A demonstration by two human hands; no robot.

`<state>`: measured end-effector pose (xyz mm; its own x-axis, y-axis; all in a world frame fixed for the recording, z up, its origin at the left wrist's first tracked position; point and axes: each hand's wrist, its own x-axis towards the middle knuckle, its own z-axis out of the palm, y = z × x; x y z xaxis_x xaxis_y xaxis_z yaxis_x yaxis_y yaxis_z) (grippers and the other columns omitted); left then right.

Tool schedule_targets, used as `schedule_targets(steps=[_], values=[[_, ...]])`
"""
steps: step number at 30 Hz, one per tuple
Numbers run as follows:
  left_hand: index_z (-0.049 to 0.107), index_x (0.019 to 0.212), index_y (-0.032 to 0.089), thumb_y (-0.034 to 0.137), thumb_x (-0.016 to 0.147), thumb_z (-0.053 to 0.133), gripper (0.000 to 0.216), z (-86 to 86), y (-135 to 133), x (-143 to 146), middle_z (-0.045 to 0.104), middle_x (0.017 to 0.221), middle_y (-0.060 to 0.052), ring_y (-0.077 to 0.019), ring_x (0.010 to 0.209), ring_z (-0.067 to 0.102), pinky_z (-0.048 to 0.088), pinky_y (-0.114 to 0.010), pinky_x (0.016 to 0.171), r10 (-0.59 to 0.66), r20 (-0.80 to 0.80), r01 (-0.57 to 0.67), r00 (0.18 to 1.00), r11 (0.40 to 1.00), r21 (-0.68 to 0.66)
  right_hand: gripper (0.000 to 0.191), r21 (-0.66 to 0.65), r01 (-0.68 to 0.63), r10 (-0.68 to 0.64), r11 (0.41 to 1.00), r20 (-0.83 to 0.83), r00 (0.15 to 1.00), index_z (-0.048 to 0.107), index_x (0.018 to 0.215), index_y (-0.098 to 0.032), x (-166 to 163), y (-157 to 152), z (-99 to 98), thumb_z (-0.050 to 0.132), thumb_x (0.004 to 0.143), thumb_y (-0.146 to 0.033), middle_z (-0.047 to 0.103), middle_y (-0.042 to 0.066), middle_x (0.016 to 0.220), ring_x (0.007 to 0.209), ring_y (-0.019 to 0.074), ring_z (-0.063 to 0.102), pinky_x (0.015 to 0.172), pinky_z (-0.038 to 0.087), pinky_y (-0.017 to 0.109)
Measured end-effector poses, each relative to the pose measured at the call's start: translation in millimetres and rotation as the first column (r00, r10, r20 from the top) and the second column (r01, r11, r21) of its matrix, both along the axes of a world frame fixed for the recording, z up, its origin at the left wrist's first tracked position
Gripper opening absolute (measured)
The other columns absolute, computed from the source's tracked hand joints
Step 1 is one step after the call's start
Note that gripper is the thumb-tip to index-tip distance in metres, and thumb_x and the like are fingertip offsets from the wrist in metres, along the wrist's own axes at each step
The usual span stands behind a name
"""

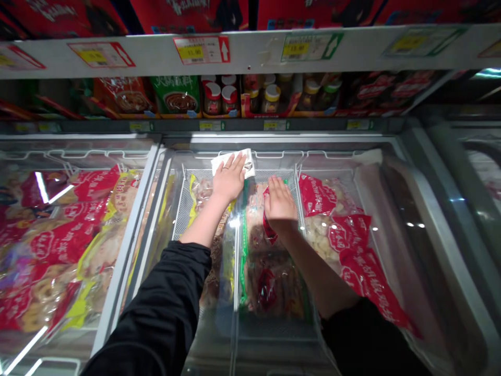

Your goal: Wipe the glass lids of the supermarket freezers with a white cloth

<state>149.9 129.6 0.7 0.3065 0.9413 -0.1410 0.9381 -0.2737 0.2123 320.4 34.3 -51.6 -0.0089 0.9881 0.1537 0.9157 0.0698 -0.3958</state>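
A folded white cloth lies on the glass lid of a chest freezer, near its back edge. My left hand presses it down with outstretched fingers and holds it against the glass. To the right, my right hand rests flat on the same lid, fingers straight and close together, with nothing held. Beneath the glass, bags of frozen food fill wire baskets; both forearms hide part of them. Red-and-clear bags lie in the right-hand basket.
Another freezer section with red bags adjoins on the left, beyond a metal frame. Above the freezer's back edge, a shelf carries jars and a green packet. A higher shelf edge with price tags juts out overhead.
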Motion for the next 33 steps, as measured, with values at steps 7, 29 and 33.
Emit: schedule_targets(steps=[7,29,33], values=[[0.03,0.173,0.025,0.03,0.112,0.03,0.062,-6.6,-58.2,25.0,0.027,0.179,0.005,-0.0196,0.168,0.023,0.019,-0.046,0.139,-0.099,-0.004,0.099,0.995,0.995,0.022,0.068,-0.004,-0.008,0.008,1.0,-0.079,0.997,0.044,0.166,-0.008,2.2,2.6,-3.9,0.034,0.099,-0.011,0.045,0.014,0.172,0.163,0.0259,0.036,0.138,0.028,0.05],[0.027,0.174,0.03,0.032,0.113,0.026,0.061,-2.3,-32.8,115.7,0.023,0.18,0.008,-0.0184,0.169,0.02,0.019,-0.045,0.139,-0.259,0.015,0.259,0.966,0.965,-0.032,0.063,-0.011,-0.075,0.076,0.997,0.104,0.992,0.04,0.168,-0.01,105.9,-23.0,-0.3,0.038,0.107,-0.025,0.044,0.013,0.173,0.163,0.0272,0.038,0.135,0.033,0.05],[0.026,0.174,0.027,0.032,0.113,0.027,0.061,-0.4,-8.9,96.0,0.022,0.181,0.006,-0.0199,0.169,0.019,0.018,-0.045,0.139,-0.185,-0.001,0.185,0.983,0.982,-0.039,0.064,0.054,0.05,-0.056,0.997,0.105,0.993,0.036,0.169,-0.008,107.9,-26.3,-2.2,0.037,0.108,-0.025,0.045,0.016,0.171,0.162,0.0284,0.04,0.134,0.034,0.051]])
